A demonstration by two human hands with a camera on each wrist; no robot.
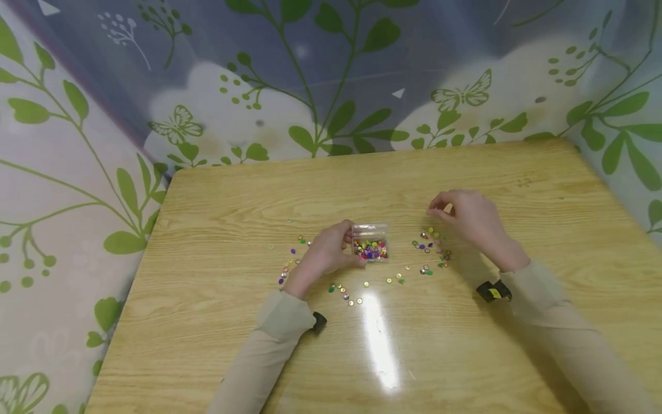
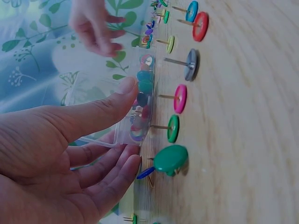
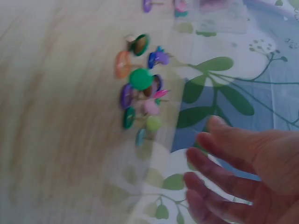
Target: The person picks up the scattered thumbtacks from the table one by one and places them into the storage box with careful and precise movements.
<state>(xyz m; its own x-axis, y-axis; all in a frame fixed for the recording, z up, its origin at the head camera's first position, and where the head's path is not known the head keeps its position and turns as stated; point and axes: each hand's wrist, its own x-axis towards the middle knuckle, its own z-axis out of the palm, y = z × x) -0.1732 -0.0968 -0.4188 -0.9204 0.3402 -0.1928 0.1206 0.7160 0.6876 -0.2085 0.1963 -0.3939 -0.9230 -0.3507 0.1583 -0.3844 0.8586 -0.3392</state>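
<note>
My left hand (image 1: 327, 250) holds a small clear plastic box (image 1: 370, 232) by its left side, thumb in front and fingers behind. The box stands on the table with its lid up, and many coloured thumbtacks (image 1: 370, 249) fill it. In the left wrist view the thumb lies along the wall of the box (image 2: 120, 135). My right hand (image 1: 473, 221) is above the table, to the right of the box, beyond a loose cluster of thumbtacks (image 1: 428, 247). In the right wrist view its fingers (image 3: 224, 175) are bent loosely, apart from the thumb, with nothing visible between them.
Loose thumbtacks lie around the box, some left of it (image 1: 289, 261) and others in front (image 1: 351, 302), many with points up. The wooden table (image 1: 207, 333) meets patterned fabric (image 1: 351, 86) at the back and sides. Glare marks the front middle.
</note>
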